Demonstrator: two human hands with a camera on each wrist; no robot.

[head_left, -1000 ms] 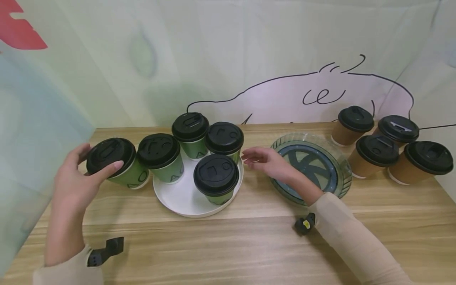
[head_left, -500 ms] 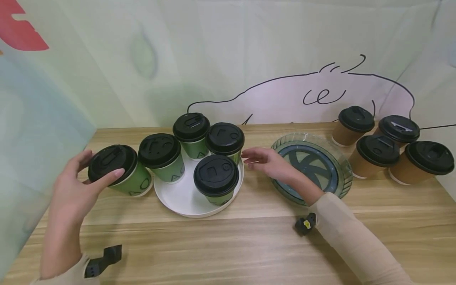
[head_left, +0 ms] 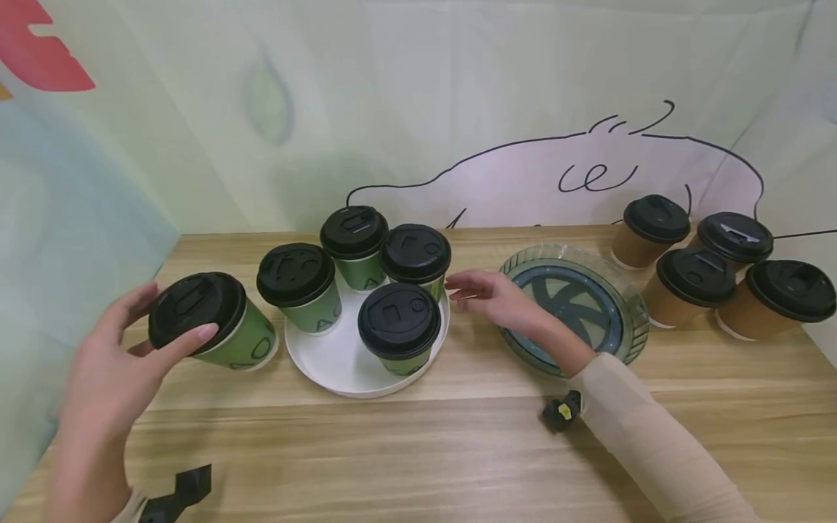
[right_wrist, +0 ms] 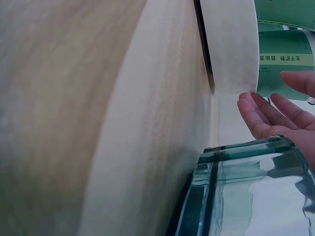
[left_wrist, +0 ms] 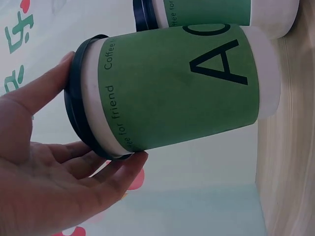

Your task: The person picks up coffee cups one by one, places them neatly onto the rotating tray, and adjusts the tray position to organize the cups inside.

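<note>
My left hand (head_left: 114, 363) grips a green paper coffee cup (head_left: 242, 338) by its black lid, thumb on the near side and fingers round the far side. In the left wrist view the cup (left_wrist: 177, 88) has its base right at the wooden tabletop. It stands left of a round white tray (head_left: 349, 374), which bears several matching green cups (head_left: 314, 316) with black lids. At the tray's right rim, my right hand (head_left: 493, 298) is held with relaxed fingers and nothing in them. In the right wrist view its fingertips (right_wrist: 253, 105) are right by the tray's wall.
Under my right forearm lies a clear, fluted glass dish (head_left: 631, 312) with a blue patterned base. Several brown cups (head_left: 676, 298) with black lids are grouped at the far right. A printed cloth backdrop (head_left: 418, 109) rises behind the wooden table (head_left: 418, 457).
My left hand has drawn the green cup slightly left and nearer to me, widening the gap to the cups on the tray. My right hand has stayed in place.
</note>
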